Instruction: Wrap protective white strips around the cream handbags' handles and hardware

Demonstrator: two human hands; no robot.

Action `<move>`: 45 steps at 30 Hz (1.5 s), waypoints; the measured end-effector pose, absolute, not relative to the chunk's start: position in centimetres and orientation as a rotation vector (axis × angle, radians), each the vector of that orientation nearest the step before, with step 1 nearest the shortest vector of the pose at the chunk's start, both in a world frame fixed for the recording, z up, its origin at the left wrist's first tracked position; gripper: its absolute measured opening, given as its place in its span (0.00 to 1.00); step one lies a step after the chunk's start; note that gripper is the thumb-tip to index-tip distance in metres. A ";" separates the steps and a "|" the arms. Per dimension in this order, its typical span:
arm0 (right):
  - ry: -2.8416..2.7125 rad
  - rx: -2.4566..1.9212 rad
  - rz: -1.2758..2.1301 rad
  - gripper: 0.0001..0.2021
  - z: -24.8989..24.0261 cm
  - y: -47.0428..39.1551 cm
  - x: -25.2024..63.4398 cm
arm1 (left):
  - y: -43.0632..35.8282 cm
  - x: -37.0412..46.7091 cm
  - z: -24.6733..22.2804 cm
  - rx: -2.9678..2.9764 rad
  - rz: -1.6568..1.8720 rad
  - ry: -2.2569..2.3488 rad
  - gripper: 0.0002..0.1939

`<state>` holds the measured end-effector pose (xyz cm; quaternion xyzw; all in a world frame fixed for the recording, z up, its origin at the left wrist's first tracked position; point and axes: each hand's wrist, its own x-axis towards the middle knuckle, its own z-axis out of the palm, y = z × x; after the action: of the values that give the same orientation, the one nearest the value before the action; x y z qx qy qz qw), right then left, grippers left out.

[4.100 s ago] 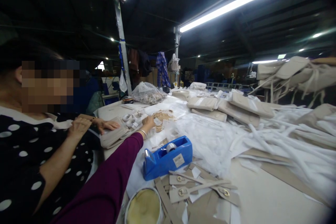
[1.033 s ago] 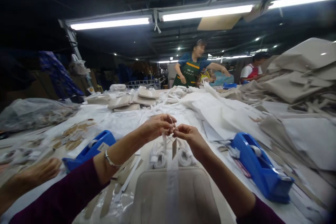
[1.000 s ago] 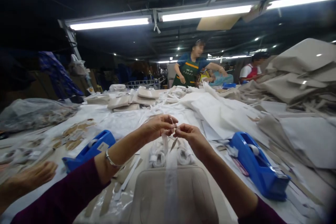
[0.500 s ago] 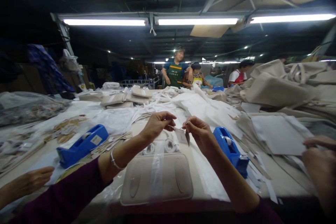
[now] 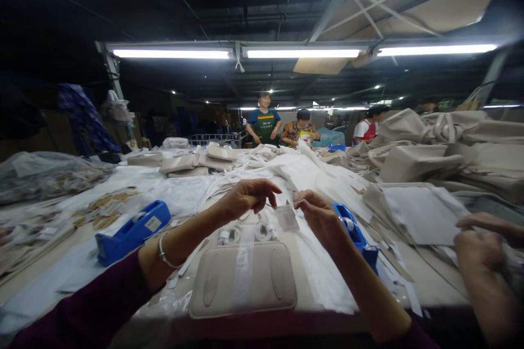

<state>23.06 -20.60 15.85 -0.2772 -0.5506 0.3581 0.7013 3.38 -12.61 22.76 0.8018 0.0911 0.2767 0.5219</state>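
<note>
Head view: tag (image 5: 287, 219) on a thin cord (image 5: 296, 203), raised over a beige bag (image 5: 264, 283).

Left hand (image 5: 245, 196) and right hand (image 5: 317, 210) each narrowed, pinching the cord, apparently spread to leave it accessible between them; tag hangs nearer the right. Bag lies flat below, clear band (image 5: 244, 278) across its middle, probably holding it compact. Blue dispensers (image 5: 135, 232) (image 5: 352, 226) flank it, presumably for reach.

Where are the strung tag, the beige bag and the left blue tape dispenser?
Strung tag (image 5: 287, 219), head view: middle of its face.
Beige bag (image 5: 262, 279), head view: upper face, beside the strip.
Left blue tape dispenser (image 5: 127, 241), head view: side wall.
</note>
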 end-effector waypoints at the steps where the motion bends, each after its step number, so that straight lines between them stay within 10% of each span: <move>1: -1.213 -0.603 0.813 0.06 15.8 -20.6 23.0 | -12.7 3.2 22.8 1.956 0.625 0.221 0.15; 23: -0.713 -0.425 1.559 0.13 11.3 -20.8 18.8 | -13.3 3.7 22.0 1.595 0.636 0.278 0.15; 45: -1.311 -0.960 1.176 0.22 11.0 -20.4 20.5 | -12.8 4.6 21.8 1.693 0.703 0.285 0.13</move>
<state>20.52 -20.45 11.02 -0.4033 -0.5510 0.4944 0.5379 4.62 -12.82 21.83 0.7301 0.1231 0.3032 0.5999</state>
